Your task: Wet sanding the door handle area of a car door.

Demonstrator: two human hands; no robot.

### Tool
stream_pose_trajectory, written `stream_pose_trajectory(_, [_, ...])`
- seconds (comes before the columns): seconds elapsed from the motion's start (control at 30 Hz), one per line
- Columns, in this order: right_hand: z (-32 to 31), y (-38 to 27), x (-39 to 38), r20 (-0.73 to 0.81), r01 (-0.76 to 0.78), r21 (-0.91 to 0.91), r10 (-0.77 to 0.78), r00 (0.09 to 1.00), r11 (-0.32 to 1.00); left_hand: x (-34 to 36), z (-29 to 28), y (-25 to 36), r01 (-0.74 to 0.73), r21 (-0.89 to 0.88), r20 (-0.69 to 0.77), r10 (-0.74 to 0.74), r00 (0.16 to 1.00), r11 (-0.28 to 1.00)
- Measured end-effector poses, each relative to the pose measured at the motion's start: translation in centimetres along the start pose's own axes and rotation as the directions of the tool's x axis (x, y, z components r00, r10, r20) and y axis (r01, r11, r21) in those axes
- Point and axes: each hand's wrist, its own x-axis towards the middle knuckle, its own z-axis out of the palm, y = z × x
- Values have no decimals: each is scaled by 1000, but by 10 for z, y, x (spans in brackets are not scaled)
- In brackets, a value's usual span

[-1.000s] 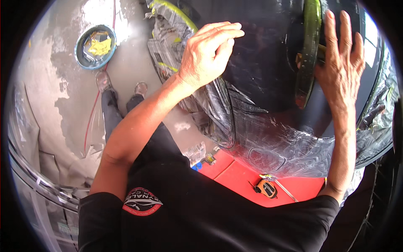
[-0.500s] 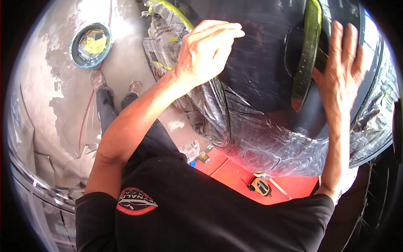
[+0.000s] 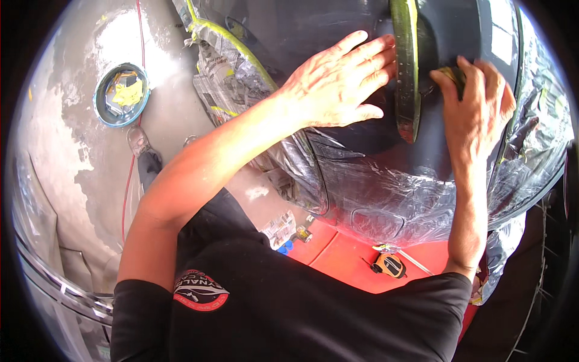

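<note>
A dark grey car body panel (image 3: 338,84) fills the upper right, with a long door handle (image 3: 408,78) covered in green and yellow running across it. My left hand (image 3: 338,81) lies over the panel left of the handle, fingers stretched out, tips close to the handle's edge and holding nothing. On the handle's right side, my right hand (image 3: 479,99) has its fingers bent around a small olive-yellow pad (image 3: 453,77). Its thumb and fingertips close on the pad against the panel; most of the pad is hidden.
Clear plastic film (image 3: 386,187) and newspaper (image 3: 220,78) edged with yellow tape mask the surrounding bodywork. A blue-rimmed basin (image 3: 96,99) with yellow pieces stands on the floor, beside a red hose (image 3: 128,193). An orange-and-black tool (image 3: 389,264) rests on a red surface (image 3: 338,256).
My left hand has come down and right, its fingers spreading toward the handle. My right hand has gone from flat to curled around the pad. The whole view has shifted slightly.
</note>
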Motion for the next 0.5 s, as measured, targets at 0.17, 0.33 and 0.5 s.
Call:
stream_pose_trajectory(0.17, [-34,5,-51,69,-382,375,386,920,845,35,12,-8,-76,72,86,69,994,995])
stream_pose_trajectory(0.33, [-56,-8,-98,-49,-247,579,336,941,777,24,10,-4,-154,107,133,139,981,982])
stream_pose_trajectory(0.5, [-55,-50,-136,100,-327,805,430,897,495,-4,0,19,-92,91,123,80,989,992])
